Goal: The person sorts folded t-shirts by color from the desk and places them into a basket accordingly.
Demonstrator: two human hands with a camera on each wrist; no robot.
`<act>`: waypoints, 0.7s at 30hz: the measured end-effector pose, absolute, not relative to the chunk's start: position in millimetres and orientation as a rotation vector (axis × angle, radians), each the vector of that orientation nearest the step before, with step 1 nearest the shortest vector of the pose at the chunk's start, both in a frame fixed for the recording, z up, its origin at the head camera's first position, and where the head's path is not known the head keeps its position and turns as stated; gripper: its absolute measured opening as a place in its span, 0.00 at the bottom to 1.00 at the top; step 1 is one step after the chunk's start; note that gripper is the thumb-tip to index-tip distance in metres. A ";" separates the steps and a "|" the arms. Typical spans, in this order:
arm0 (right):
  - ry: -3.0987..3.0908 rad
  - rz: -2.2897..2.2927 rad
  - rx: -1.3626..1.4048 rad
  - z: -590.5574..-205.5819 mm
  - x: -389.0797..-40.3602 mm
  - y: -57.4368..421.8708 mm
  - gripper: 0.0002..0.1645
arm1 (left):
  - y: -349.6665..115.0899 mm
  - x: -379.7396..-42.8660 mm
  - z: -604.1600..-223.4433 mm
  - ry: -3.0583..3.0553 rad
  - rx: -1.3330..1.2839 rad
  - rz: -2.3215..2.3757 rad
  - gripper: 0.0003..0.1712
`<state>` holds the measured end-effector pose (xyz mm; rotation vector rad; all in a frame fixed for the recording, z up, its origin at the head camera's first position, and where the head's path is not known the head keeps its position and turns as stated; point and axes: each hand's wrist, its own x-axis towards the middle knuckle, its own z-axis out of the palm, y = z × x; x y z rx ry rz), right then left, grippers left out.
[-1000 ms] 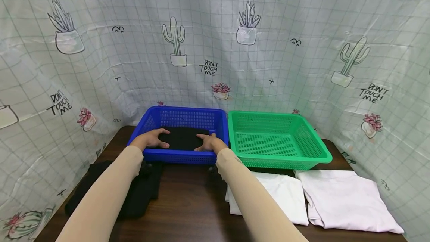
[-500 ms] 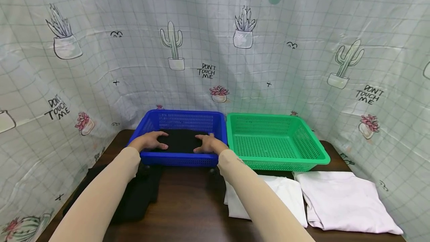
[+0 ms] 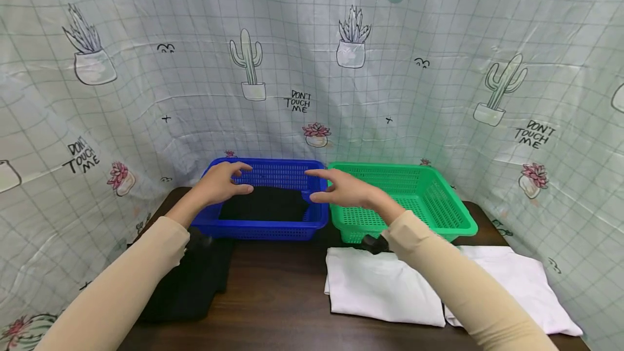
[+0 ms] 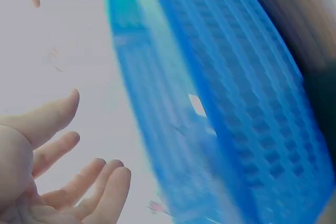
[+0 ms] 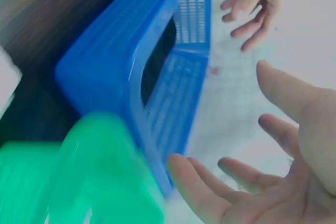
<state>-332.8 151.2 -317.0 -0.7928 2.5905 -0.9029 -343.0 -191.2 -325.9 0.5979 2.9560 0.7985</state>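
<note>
A folded black cloth (image 3: 265, 205) lies flat inside the blue basket (image 3: 263, 225). My left hand (image 3: 221, 182) is raised over the basket's left side, fingers spread and holding nothing. Over the gap between the two baskets hovers my right hand (image 3: 346, 188), also with loose, parted fingers and nothing in them. Both wrist views show the hands apart from the baskets, with the left hand (image 4: 68, 171) beside the blue basket (image 4: 210, 103) and the right hand (image 5: 273, 156) above the rims. Each hand hides part of a basket behind it.
The green basket (image 3: 453, 232) stands right of the blue one, with its bare floor showing. Two folded white cloths lie in front of it, the nearer one (image 3: 380, 291) partly beside the other (image 3: 526, 291). More black cloth (image 3: 195, 291) lies at the table's left.
Both hands have let go of the black cloth and risen out of the blue basket. The right hand has moved right toward the green basket; the left has moved slightly left. The cloth stays inside.
</note>
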 end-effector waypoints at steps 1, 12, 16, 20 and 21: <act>2.591 -0.928 -0.794 -313.4 -325.2 165.1 0.44 | -187.4 -336.3 -322.6 2.954 0.620 0.841 0.33; 2.681 -1.079 -0.621 -330.9 -226.6 307.7 0.44 | -141.4 -258.8 -337.1 2.782 0.825 1.198 0.29; 2.606 -1.220 -0.497 -354.4 -202.1 340.4 0.43 | -119.2 -243.5 -362.1 2.686 0.871 1.255 0.29; 2.510 -1.305 -0.391 -380.5 -189.2 358.0 0.43 | -94.6 -237.9 -390.4 2.559 0.860 1.256 0.30; 2.488 -1.311 -0.371 -386.2 -187.2 360.1 0.44 | -88.5 -237.8 -397.3 2.521 0.846 1.259 0.31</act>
